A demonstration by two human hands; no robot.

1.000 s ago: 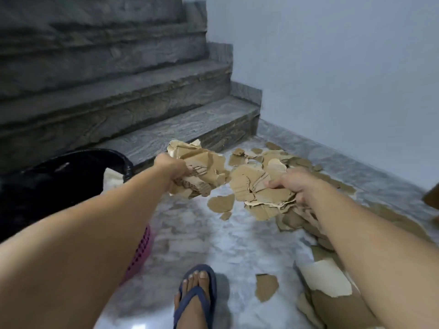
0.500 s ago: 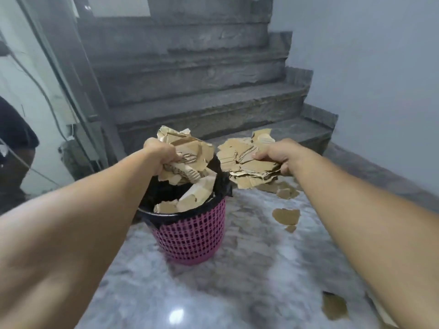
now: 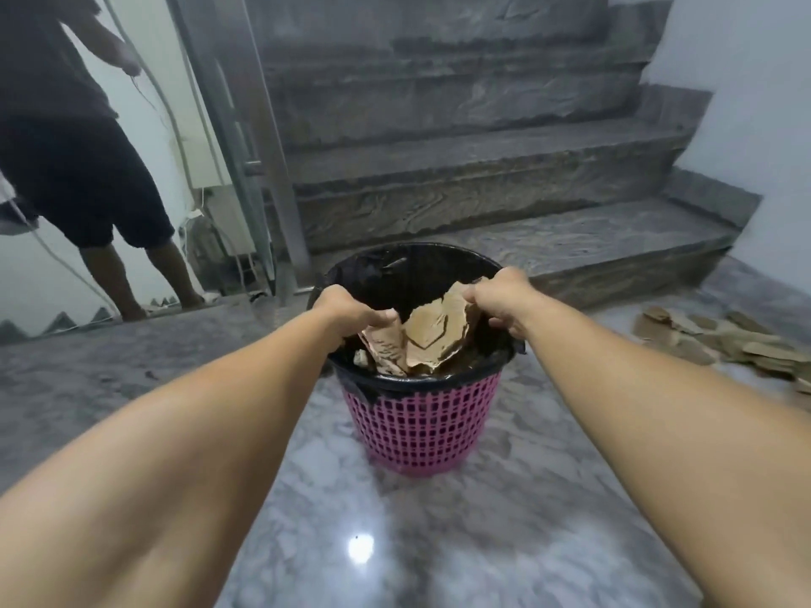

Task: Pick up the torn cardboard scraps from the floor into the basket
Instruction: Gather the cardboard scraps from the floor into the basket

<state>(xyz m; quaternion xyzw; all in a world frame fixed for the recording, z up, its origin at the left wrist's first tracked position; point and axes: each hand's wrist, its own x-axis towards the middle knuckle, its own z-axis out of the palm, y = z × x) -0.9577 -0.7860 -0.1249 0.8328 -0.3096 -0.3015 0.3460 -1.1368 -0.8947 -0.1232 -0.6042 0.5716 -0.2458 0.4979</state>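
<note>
On the marble floor (image 3: 395, 541) stands the pink basket (image 3: 421, 423), lined with a black bag (image 3: 395, 274). Over its mouth, the left hand (image 3: 346, 315) and the right hand (image 3: 504, 307) are each clenched on cardboard scraps (image 3: 432, 335) reaching into the bag. Right of the basket more loose scraps (image 3: 724, 340) lie on the floor. Behind the basket rise grey stairs (image 3: 482, 168); left of it, farther off, a second person (image 3: 83, 168) stands.

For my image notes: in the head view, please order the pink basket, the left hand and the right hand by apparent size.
1. pink basket, clearly largest.
2. left hand and right hand: they look alike, so I leave them unranked.
</note>
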